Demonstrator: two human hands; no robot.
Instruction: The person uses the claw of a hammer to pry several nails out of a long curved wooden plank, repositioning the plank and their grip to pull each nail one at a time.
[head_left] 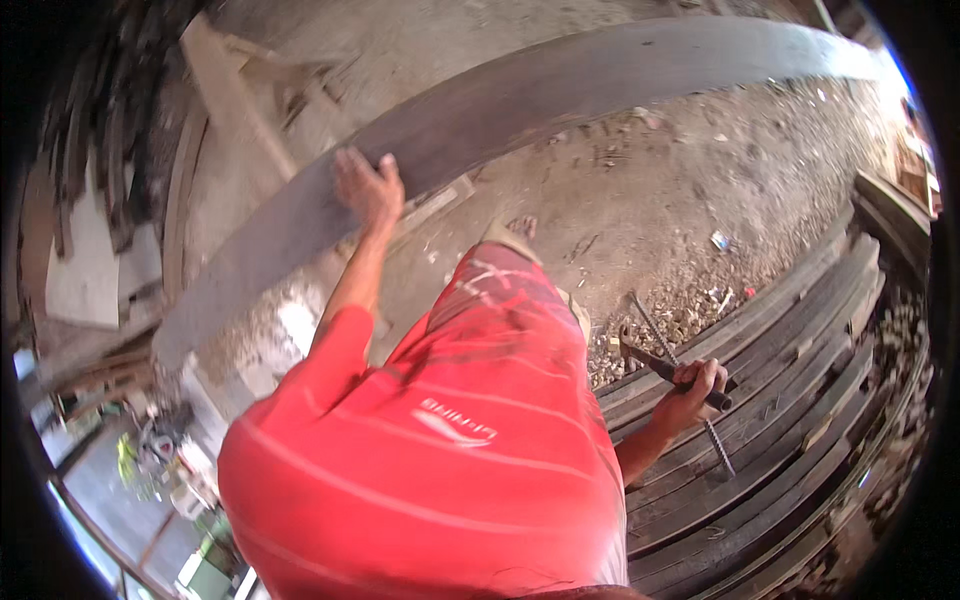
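Observation:
My left hand (372, 190) rests on the face of a long, wide grey-brown wooden plank (590, 85), its fingers slightly blurred, laid flat and apart. The plank runs from the lower left to the far right, curved by the lens. Down at the right, my right hand (695, 388) is closed round the dark handle of a hammer-like tool (660, 366), whose small head points left. A ridged metal rod (655, 327) passes by the same hand, partly hidden behind it. Whether that rod is gripped too, I cannot tell.
Dark timber slats (770, 440) lie side by side at the right. Wood chips (660, 290) and litter are strewn over the dirt floor (600, 215). Leaning boards (90, 240) stand at the left, and a cluttered bench (150, 480) is at the lower left.

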